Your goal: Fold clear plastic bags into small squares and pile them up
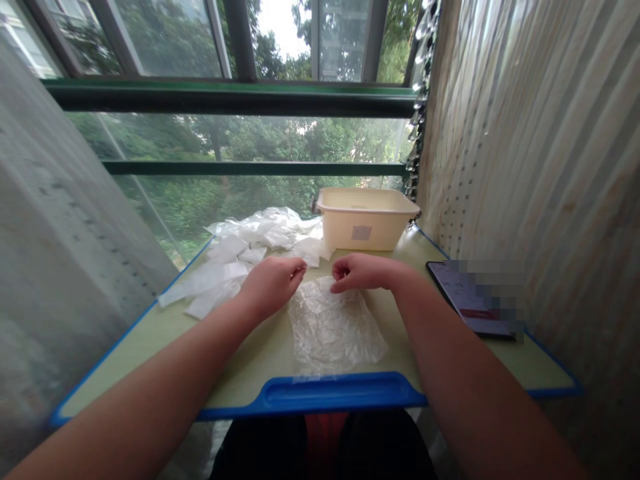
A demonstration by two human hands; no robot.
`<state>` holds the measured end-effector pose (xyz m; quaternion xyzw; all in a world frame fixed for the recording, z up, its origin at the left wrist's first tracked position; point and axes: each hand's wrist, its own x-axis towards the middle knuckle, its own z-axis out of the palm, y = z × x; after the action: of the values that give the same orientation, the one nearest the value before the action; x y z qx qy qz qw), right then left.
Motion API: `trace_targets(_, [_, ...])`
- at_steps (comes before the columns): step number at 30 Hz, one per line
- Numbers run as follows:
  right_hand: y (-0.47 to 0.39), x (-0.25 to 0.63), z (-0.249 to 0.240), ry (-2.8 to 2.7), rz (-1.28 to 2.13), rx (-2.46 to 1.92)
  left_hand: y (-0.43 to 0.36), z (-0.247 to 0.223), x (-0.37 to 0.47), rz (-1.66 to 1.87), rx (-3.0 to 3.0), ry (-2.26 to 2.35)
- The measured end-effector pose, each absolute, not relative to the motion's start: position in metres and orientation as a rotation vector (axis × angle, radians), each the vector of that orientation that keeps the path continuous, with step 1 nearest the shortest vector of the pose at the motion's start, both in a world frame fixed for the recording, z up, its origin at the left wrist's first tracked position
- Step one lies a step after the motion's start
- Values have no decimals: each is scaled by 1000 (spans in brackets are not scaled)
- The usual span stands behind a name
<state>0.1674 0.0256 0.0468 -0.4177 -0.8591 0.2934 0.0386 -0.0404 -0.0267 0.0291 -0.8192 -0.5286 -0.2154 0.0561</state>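
Note:
A crinkled clear plastic bag (337,330) lies spread on the table in front of me, its lower edge reaching the blue front rim. At its upper left corner, my left hand (273,283) is closed in a pinch on the edge of the film. My right hand (363,272) bends inward at the upper right, fingers curled and thumb against the film. Just what sits between the fingertips is partly hidden. Beyond my left hand spreads a loose heap of white translucent plastic bags (245,243).
A cream plastic bin (367,223) with a small label stands at the back right of the table (135,347). A phone (465,300) lies near the right edge. Green railings (260,100) and windows are behind, with corrugated panels (540,133) close on the right.

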Motion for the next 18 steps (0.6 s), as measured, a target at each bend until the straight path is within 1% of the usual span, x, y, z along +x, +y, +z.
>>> trace_targets(3, [26,165,44,-2685,916,-1254,-27,28,-40,-653,-2516,-1568])
trace_targets(8, [28,168,44,-2671,976,-1334,-28,28,-40,-643,-2525,-1558])
trace_targets(12, [29,173,48,-2634,1039,-1349,-30,31,-40,-704,-2539,-1564])
trace_targets(16, [24,174,54,-2668,927,-1461,-31,34,-39,-805,-2587,-1610])
trace_targets(18, [22,173,56,-2681,937,-1554,-33,35,-38,-831,-2630,-1623])
